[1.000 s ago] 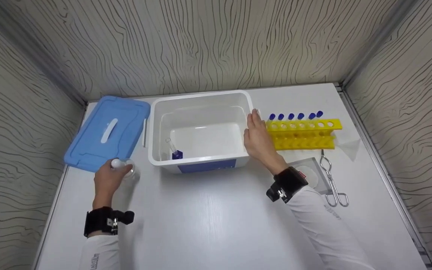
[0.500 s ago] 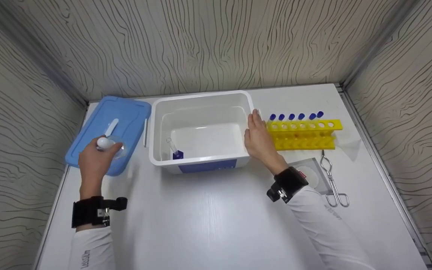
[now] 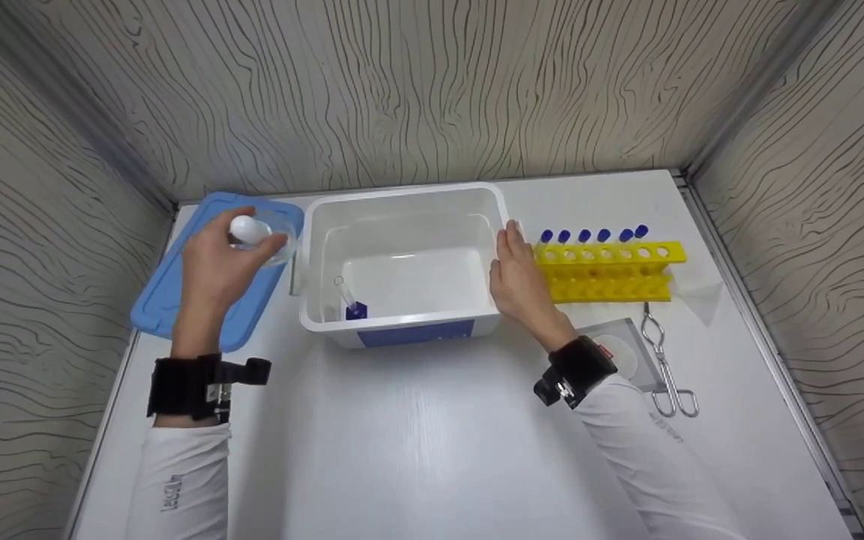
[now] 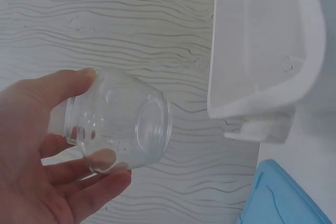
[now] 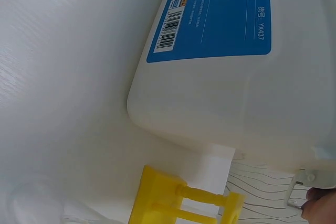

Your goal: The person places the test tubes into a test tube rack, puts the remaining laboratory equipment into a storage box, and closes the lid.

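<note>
The left hand [image 3: 219,262] grips a clear, round-bellied glass vessel [image 3: 280,238] with a white rounded cap [image 3: 249,229], thumb and fingers curled about it; a blue rectangular plastic lid [image 3: 244,309] lies beneath that hand, and a white rectangular plastic bin [image 3: 402,322] stands to its right; the right hand [image 3: 520,281] rests against the bin's side, fingers extended and close together; right of that hand sits a yellow plastic rack [image 3: 604,292], 6 blue caps [image 3: 585,235] along its far edge.
</note>
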Available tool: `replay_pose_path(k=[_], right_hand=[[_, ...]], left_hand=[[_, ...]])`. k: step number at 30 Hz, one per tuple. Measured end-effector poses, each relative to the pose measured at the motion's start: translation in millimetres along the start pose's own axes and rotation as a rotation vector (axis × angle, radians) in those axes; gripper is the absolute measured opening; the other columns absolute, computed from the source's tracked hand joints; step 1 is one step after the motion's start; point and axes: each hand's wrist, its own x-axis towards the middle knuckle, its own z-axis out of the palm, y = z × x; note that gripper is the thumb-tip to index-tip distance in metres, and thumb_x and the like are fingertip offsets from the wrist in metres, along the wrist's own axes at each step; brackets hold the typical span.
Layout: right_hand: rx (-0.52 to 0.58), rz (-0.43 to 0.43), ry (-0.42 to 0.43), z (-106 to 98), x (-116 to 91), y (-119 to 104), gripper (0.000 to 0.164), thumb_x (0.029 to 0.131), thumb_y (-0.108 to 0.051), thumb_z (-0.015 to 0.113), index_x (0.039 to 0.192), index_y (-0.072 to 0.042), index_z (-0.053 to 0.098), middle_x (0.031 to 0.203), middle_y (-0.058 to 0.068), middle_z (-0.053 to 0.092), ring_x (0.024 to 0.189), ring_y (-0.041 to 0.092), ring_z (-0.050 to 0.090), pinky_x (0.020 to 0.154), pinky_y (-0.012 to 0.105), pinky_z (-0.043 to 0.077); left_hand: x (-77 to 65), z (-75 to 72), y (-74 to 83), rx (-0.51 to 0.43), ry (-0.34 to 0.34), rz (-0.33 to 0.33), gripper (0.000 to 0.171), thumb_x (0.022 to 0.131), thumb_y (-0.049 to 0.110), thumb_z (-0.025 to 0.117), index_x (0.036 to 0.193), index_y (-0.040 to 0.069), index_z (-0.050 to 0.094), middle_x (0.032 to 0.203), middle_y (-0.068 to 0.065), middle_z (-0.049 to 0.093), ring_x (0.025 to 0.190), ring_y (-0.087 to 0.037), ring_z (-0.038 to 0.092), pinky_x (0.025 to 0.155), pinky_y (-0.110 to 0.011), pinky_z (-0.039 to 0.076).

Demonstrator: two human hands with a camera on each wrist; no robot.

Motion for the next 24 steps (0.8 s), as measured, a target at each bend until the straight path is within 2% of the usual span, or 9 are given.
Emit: replay_pose_path(k=[4,10,19,24], right_hand=[[0.011,-0.025,0.017,1.5,0.3,1.4,0.058,0.105,-0.021,0.036,0.154,0.006,0.021,0.167,0.021,0.008,0.155,0.035,0.015,0.126,0.049,0.015],[0.012,-0.022,0.010,2.5,-0.3,2.1,0.058,0.105,-0.021,0.036,0.155,0.005,0.020,0.167,0.020,0.007,0.155,0.035,0.015,0.126,0.048,0.015],[0.014,-0.022,0.013,2.0,-1.2,1.0,0.058,0.105,-0.021,0.036,0.155,0.005,0.019,0.167,0.020,0.006,0.155,0.035,0.015,0.126,0.049,0.015],[0.014,-0.024,0.009,-0.3,-1.0,1.2,0.058,0.105,-0.021,0.036,0.155,0.005,0.019,0.167,0.021,0.007,0.155,0.035,0.015,0.126,0.049,0.015]], left_hand=[[8.7,12.6,21.9,0.036,-0.118,0.071,0.063,0.088,0.034,0.073,0.139,0.003,0.054,0.126,-0.023,0.065,0.111,-0.039,0.065,0.088,-0.052,0.054],[24.1,37.1,44.3,0.123,-0.294,0.103,0.062,0.088,0.039,0.071,0.137,0.004,0.056,0.125,-0.019,0.067,0.109,-0.036,0.066,0.089,-0.050,0.055],[38.0,72.7,60.2,0.284,-0.511,0.244,0.054,0.083,0.035,0.074,0.125,0.003,0.064,0.117,-0.018,0.069,0.105,-0.033,0.065,0.089,-0.046,0.054],[40.5,90.5,63.6,0.357,-0.606,0.253,0.051,0.080,0.034,0.075,0.120,0.004,0.066,0.112,-0.016,0.070,0.101,-0.032,0.066,0.089,-0.045,0.054]])
